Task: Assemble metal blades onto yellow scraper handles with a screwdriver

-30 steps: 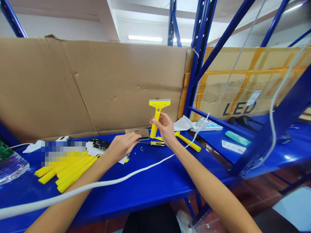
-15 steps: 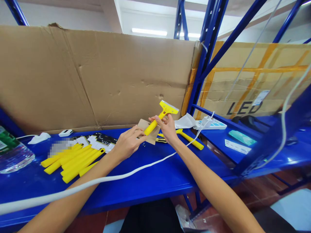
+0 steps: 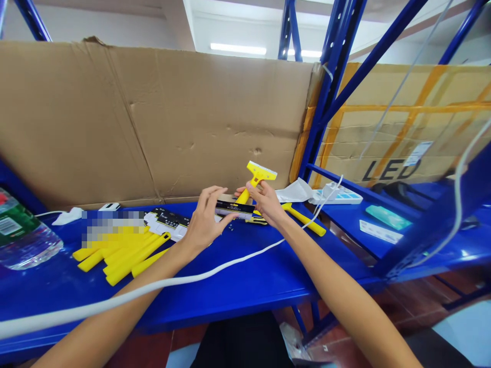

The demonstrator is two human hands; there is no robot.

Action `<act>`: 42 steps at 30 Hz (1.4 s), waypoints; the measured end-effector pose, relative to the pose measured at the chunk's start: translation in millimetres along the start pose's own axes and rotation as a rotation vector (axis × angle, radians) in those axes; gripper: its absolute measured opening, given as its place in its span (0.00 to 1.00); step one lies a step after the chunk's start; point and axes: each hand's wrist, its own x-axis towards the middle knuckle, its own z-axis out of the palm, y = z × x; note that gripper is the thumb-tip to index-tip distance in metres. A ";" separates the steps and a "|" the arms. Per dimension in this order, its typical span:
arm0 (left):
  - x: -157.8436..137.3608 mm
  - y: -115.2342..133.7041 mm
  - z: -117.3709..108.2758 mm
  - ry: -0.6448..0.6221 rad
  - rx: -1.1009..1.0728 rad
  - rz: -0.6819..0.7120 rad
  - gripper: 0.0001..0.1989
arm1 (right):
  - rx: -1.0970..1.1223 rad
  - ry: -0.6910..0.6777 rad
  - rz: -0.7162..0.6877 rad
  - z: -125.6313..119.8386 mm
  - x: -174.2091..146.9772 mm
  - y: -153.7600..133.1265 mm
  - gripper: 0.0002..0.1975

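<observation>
My right hand (image 3: 266, 199) is closed around a yellow scraper (image 3: 258, 177), whose wide blade head points up and away from me. A packaging card (image 3: 235, 210), black with a pale lower part, lies across the lower handle and hides its end. My left hand (image 3: 207, 217) has the card between thumb and fingers at its left side. Under the hands, a yellow-and-black tool (image 3: 256, 221) shows only in part. Just right of my right hand, another yellow scraper (image 3: 307, 220) lies on the blue shelf (image 3: 245, 271).
Several yellow handles (image 3: 134, 258) lie at left beside printed cards (image 3: 166, 222). A large bottle (image 3: 26, 235) stands at the far left. A white cable (image 3: 192, 279) crosses in front of my forearms. Cardboard (image 3: 215, 117) backs the shelf; a power strip (image 3: 341, 197) sits at right.
The card has turned from its brown side behind the handle to its black printed side across the front. My left hand has moved from the handle's end to the card.
</observation>
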 end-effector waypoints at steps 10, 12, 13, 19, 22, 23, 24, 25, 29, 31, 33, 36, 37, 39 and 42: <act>-5.4 20.4 14.7 -0.141 -1.117 -0.915 0.23 | -0.062 -0.038 0.016 -3.2 -0.1 0.0 0.27; -7.7 27.1 15.9 -0.129 -1.154 -0.916 0.21 | -0.101 -0.056 0.017 -4.3 -0.6 -0.2 0.27; -8.7 29.8 16.6 -0.124 -1.167 -0.917 0.21 | -0.122 -0.065 0.022 -4.5 -1.1 -0.8 0.26; -15.7 33.9 21.7 -0.118 -1.181 -0.951 0.23 | -0.180 -0.137 0.039 -1.5 -5.4 -6.8 0.28; -18.5 32.4 24.8 -0.097 -1.209 -0.956 0.25 | -0.147 -0.178 0.035 0.9 -6.4 -7.5 0.25; -19.2 32.1 25.6 -0.084 -1.216 -0.954 0.25 | -0.135 -0.192 0.032 1.5 -6.5 -7.5 0.25; -19.7 31.9 26.3 -0.073 -1.222 -0.951 0.25 | -0.123 -0.207 0.030 2.0 -6.6 -7.6 0.24; -20.0 31.9 26.8 -0.062 -1.225 -0.949 0.24 | -0.111 -0.224 0.029 2.2 -6.6 -7.9 0.24; -19.3 33.8 26.3 -0.009 -1.235 -0.939 0.26 | -0.084 -0.287 0.066 2.2 -7.8 -10.7 0.26; -18.2 35.4 24.9 0.015 -1.243 -0.931 0.28 | -0.070 -0.324 0.111 2.7 -9.2 -12.3 0.28; -17.0 36.5 23.5 0.029 -1.241 -0.924 0.29 | -0.049 -0.366 0.163 4.4 -10.5 -13.1 0.31; -16.1 36.0 23.0 0.056 -1.221 -0.942 0.29 | -0.013 -0.348 0.190 8.2 -10.9 -12.4 0.32; -16.1 35.2 23.2 0.068 -1.213 -0.954 0.30 | 0.001 -0.309 0.176 8.9 -10.3 -11.8 0.32; -16.5 33.0 24.3 0.092 -1.201 -0.975 0.30 | 0.028 -0.193 0.110 8.4 -7.5 -10.9 0.29; -17.8 30.0 26.1 0.114 -1.184 -0.987 0.29 | 0.049 -0.006 -0.008 2.4 -1.3 -10.7 0.26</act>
